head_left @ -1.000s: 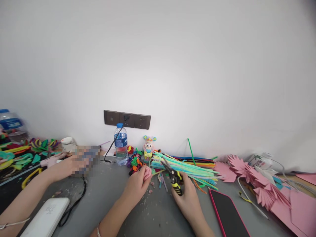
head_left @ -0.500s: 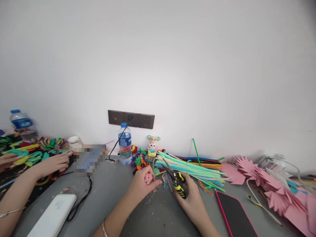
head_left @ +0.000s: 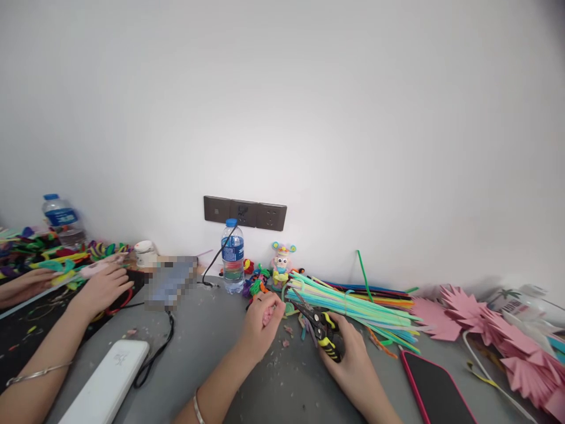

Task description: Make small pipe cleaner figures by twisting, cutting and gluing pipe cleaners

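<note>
Pink fuzzy piece (head_left: pixel 267 315) pinched in closed left hand (head_left: pixel 260 321), right hand (head_left: pixel 348 353) wrapped tight around yellow-black cutters (head_left: pixel 321 327), pipe cleaners (head_left: pixel 353 303) just behind

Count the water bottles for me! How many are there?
2. One water bottle stands by the wall under the sockets, just beyond the left hand. The other bottle is far left, behind the bright craft pieces. More may be hidden.
</note>
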`<state>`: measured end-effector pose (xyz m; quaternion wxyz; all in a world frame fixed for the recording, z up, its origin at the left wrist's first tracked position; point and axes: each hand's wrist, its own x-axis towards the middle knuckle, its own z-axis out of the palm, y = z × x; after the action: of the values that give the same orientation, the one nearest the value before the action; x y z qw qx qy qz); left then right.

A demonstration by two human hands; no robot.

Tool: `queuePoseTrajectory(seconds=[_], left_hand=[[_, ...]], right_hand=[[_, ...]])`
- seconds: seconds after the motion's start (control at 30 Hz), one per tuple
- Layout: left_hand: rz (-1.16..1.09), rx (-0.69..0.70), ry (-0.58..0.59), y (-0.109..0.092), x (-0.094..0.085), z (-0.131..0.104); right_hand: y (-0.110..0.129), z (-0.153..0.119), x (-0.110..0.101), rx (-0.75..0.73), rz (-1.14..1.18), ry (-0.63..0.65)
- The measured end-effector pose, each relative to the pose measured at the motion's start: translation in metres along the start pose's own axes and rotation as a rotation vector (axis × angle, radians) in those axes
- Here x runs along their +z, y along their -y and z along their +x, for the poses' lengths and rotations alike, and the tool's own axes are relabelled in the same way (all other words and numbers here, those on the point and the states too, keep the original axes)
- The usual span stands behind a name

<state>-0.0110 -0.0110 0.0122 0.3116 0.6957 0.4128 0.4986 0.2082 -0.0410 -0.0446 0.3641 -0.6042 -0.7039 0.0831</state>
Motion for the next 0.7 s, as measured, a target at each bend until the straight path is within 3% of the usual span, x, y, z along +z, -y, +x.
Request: queuePoseTrajectory(seconds=[0.1,0.23,0.47,0.7], left_hand=[[-0.138,-0.052,-0.035,-0.002,-0.003,0.004],[-0.338,-0.280,-0.017,0.003,-0.004,0.007],[-0.587,-0.503,-0.134,0.007,-0.004,0.008],[-0.756,-0.486,-0.196,0.013,-0.006,0.010]], right_hand=[[0.000,0.000,0.000,0.034,0.006,-0.009],[0.000,0.000,0.000,0.050,0.010,-0.019],[0.001,0.000,-0.001,0.039,-0.015,-0.002],[0.000,0.001,0.002,0.013,-0.038,0.005]])
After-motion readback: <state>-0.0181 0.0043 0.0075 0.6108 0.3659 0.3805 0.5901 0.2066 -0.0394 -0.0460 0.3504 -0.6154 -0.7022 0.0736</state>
